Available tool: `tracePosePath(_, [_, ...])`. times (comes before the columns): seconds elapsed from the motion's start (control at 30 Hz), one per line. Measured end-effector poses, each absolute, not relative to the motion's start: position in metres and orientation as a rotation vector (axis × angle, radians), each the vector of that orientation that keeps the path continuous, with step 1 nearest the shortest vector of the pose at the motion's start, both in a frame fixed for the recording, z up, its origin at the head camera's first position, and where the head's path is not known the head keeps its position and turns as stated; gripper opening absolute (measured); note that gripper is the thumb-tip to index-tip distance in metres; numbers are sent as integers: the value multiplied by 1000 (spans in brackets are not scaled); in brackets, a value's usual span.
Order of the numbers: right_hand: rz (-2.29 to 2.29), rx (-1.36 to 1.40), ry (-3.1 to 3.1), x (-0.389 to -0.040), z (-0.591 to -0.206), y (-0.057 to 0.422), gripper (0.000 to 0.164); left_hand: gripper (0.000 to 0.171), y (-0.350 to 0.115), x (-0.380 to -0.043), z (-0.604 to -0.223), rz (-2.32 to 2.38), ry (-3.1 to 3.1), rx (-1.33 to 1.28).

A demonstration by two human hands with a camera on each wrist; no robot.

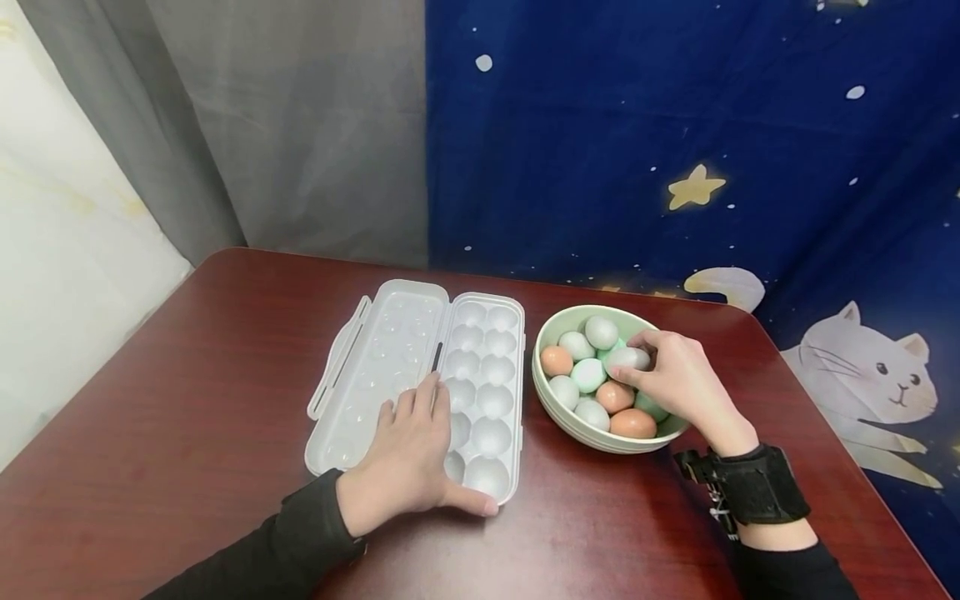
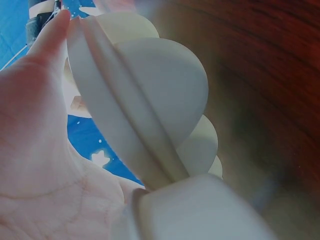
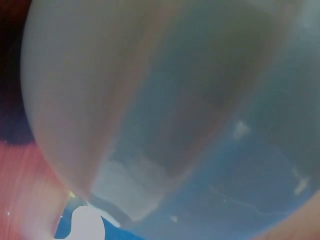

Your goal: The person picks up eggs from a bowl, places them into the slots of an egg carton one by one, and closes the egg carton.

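Note:
A white plastic egg carton (image 1: pixel 482 395) lies unfolded on the table, its flat lid (image 1: pixel 378 375) on the left side and two rows of bare egg cups on the right. My left hand (image 1: pixel 411 454) rests over the carton's near end, fingers stretched out along the hinge and thumb at the near edge. In the left wrist view the rounded outsides of the cups (image 2: pixel 165 90) show beside the palm. Over a pale green bowl (image 1: pixel 558 421) of eggs, my right hand (image 1: pixel 686 375) pinches a whitish egg (image 1: pixel 628 359) between thumb and fingers. The right wrist view shows mostly the blurred bowl wall (image 3: pixel 70 90).
Several brown, whitish and pale green eggs fill the bowl, including a brown egg (image 1: pixel 632 423) near its front. The dark red wooden table (image 1: pixel 195 400) extends around both containers. Behind it hang a grey curtain (image 1: pixel 322 125) and a blue patterned cloth (image 1: pixel 570 150).

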State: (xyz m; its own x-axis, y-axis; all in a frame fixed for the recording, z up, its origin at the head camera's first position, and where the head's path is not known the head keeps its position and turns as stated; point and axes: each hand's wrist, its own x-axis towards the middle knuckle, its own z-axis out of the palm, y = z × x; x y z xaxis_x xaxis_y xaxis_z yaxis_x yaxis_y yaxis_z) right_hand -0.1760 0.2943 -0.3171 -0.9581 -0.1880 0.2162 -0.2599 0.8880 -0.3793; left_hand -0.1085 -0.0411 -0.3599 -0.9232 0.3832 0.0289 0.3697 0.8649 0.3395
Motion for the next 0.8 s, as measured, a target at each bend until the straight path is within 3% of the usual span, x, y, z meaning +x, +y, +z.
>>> tracePosePath(0.8, [589,325,-2681,-163,-307,272,34,146,-41,-108,-360,539,3005,586])
